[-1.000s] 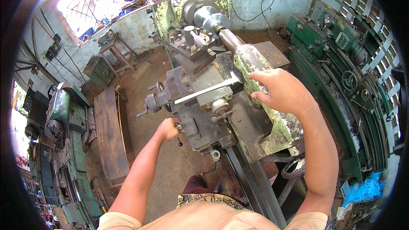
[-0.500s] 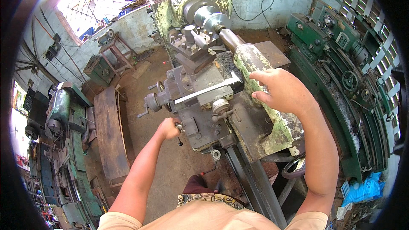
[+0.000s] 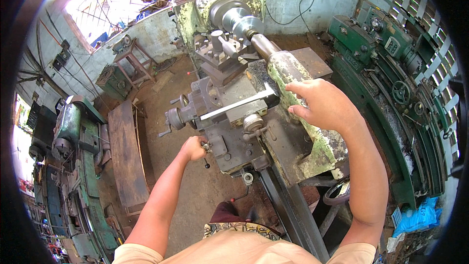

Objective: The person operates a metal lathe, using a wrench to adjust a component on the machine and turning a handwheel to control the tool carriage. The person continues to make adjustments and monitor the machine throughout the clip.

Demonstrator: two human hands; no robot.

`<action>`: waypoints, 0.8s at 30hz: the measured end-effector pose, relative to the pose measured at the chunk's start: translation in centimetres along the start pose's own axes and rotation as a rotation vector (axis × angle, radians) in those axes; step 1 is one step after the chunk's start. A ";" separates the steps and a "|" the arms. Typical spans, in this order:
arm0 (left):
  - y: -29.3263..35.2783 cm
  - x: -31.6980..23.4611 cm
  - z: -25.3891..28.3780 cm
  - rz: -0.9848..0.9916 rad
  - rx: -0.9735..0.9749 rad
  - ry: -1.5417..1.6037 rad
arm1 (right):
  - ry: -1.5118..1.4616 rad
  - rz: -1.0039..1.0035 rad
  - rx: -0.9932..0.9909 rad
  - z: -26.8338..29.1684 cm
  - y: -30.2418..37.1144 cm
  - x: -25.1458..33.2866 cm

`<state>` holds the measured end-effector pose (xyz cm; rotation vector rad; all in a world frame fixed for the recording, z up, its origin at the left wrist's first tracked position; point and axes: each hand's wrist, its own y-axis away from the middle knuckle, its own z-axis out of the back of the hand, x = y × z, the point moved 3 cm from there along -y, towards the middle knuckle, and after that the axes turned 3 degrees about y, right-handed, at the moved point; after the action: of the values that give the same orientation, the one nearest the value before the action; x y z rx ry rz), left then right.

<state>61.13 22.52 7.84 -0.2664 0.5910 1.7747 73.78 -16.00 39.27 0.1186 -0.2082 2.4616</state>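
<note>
Nothing had shifted since the earlier frames. We kept our left hand (image 3: pixel 194 147) clenched around a small crank handle (image 3: pixel 206 146) at the front edge of the lathe carriage (image 3: pixel 234 139). Our right hand (image 3: pixel 325 105) rested, fingers spread, on the green tailstock (image 3: pixel 293 76) at the lathe's right side.

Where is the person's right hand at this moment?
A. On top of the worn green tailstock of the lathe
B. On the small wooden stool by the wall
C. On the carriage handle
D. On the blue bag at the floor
A: the right hand lies flat on the tailstock, while the left hand grips the carriage handle.
</note>
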 end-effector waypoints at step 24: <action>0.4 -0.6 0.3 -0.003 -0.011 -0.011 | 0.004 -0.003 0.006 0.2 0.1 0.3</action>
<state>61.00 22.12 8.50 -0.2651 0.5728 1.7757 73.50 -15.93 39.45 0.1163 -0.1980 2.4593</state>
